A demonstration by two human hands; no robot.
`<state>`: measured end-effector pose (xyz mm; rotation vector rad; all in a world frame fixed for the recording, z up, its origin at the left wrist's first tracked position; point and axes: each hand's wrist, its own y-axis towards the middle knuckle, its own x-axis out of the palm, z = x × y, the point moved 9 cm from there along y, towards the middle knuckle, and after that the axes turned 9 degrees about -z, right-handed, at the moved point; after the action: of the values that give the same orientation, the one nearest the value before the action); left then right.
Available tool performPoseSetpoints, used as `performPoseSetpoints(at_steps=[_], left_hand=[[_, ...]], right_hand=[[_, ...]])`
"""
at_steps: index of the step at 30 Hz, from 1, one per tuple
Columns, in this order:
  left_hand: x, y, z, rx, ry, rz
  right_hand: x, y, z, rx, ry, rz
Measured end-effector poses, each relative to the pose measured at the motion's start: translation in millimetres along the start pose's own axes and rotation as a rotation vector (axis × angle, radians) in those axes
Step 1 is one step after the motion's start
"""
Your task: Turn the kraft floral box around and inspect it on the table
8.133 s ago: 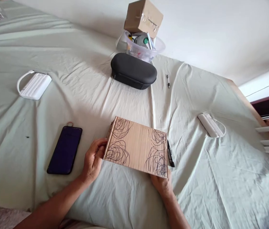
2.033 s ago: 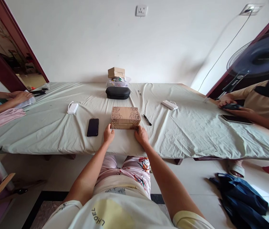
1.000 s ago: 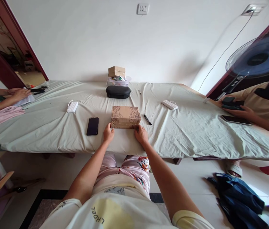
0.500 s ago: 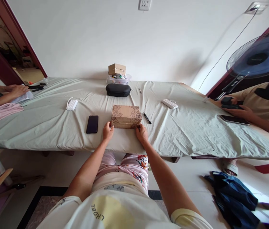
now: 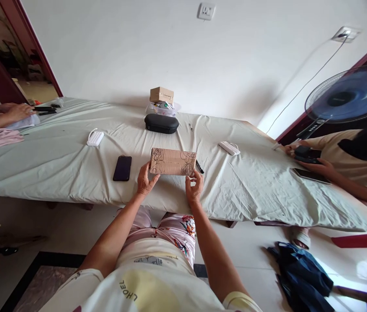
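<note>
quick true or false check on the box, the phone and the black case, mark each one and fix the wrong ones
1. The left hand and right hand both hold the cardboard box. True.
2. The cardboard box is unmarked. False: dark scribbles show on it.
3. The dark phone lies left of the cardboard box. True.
4. The black case lies nearer the person than the plastic basin. True.
5. The black case gapes open. False: it is closed.

Box [image 5: 173, 162] — matt, ridged cardboard
</note>
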<state>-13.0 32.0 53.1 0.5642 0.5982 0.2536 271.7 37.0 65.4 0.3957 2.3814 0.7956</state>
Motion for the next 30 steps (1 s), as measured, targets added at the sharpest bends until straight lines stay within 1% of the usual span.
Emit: performPoseSetpoints(at_steps=[2, 4, 9, 13, 16, 20, 23, 27, 30], left_hand=[[-2.1, -2, -1, -0.01, -0.003, 0.026], [-4.1, -4, -2, -0.008, -0.018, 0.047], [-5.4, -5, -5, -0.035, -0.037, 0.065], [-7.9, -6, -2, 0.012, -0.034, 0.109], [-5.7, -6, -4, -0.019, -0.003, 0.09], [-2.7, -7, -8, -0.066, 0.009, 0.057], [-4.9, -7, -7, -0.062, 0.02, 0.078], [-11.8, -8, -6, -0.048, -0.002, 0.136], [-15.4, -9, -5, -0.004, -0.071, 0.163]], right_hand=[[1, -2, -6, -0.06, -0.013, -0.02], [3, -3, -9, -0.085, -0.023, -0.054], [12, -5, -7, -0.038, -0.061, -0.158], [15, -6, -6, -0.051, -0.05, -0.177], [16, -6, -6, -0.06, -0.037, -0.173], [15, -4, -1, -0.022, -0.027, -0.135], [15, 0, 5, 0.011, -0.021, -0.119], [24, 5, 20, 0.084, -0.043, -0.182], [32, 6, 29, 0.125, -0.015, -0.243]])
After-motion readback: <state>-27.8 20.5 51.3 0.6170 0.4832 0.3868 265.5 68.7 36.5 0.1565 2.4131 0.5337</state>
